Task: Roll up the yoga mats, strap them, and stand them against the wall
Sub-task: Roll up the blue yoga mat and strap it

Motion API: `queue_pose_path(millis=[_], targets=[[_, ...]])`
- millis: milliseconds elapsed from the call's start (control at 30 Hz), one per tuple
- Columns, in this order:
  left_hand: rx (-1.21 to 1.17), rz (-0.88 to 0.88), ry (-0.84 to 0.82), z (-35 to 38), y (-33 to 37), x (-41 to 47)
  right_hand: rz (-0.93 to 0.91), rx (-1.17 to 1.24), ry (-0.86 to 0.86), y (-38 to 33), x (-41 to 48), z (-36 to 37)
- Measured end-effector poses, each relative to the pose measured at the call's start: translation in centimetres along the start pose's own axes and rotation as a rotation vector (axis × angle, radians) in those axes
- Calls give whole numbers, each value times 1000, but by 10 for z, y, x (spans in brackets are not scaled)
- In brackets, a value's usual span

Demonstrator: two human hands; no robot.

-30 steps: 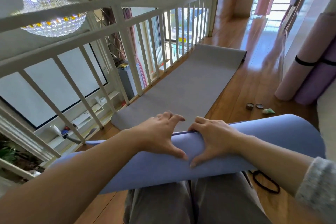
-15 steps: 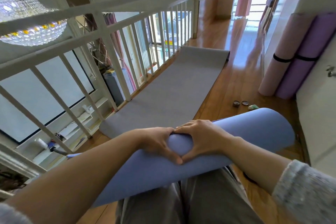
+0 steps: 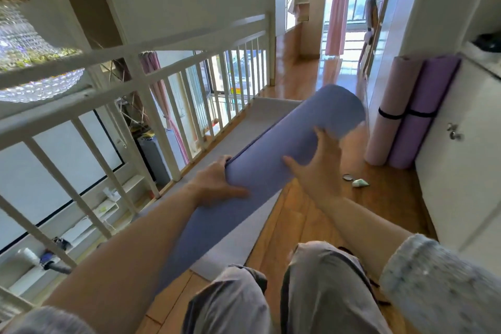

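Swung off the lap since a moment ago, the rolled blue mat (image 3: 284,144) now slants up toward 1 o'clock above the flat grey mat (image 3: 235,241). The left hand (image 3: 217,184) grips its lower side, fingers curled over the seam; the right hand (image 3: 317,168) lies spread against it. The strapped pink mat (image 3: 393,95) and purple mat (image 3: 428,95) stand at the wall at 2 o'clock

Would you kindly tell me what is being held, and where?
The left hand grips the rolled blue mat near its middle; the right hand lies open against it.
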State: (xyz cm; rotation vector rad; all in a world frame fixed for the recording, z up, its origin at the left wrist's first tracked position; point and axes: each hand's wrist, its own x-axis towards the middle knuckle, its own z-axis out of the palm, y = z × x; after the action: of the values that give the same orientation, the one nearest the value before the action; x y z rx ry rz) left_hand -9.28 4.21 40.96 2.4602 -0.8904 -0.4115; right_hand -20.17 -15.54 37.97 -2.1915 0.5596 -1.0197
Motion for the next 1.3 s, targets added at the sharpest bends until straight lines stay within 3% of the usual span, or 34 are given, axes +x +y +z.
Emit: queue_pose_path(millis=[67,133,233,500,700,900,1100,1300], targets=[[-70,28,89,-4,14,14,291,282,49,-10,25,-7],[-143,72,141,-1,27,28,549,590,-84,-18,46,-19],[-169,121,169,12,47,41,658,837,-190,-17,68,-36],[-355,71,-58,63,54,63,591,685,-338,9,69,-56],[-894,-124,-174,75,42,55,487,553,-435,40,30,-28],[-1214,-416,-174,98,17,35,387,310,-588,66,-11,-5],[-1293,-500,-218,121,9,27,425,280,-714,79,-28,-8],[-1141,-514,-303,113,4,35,394,193,-849,80,-20,-14]])
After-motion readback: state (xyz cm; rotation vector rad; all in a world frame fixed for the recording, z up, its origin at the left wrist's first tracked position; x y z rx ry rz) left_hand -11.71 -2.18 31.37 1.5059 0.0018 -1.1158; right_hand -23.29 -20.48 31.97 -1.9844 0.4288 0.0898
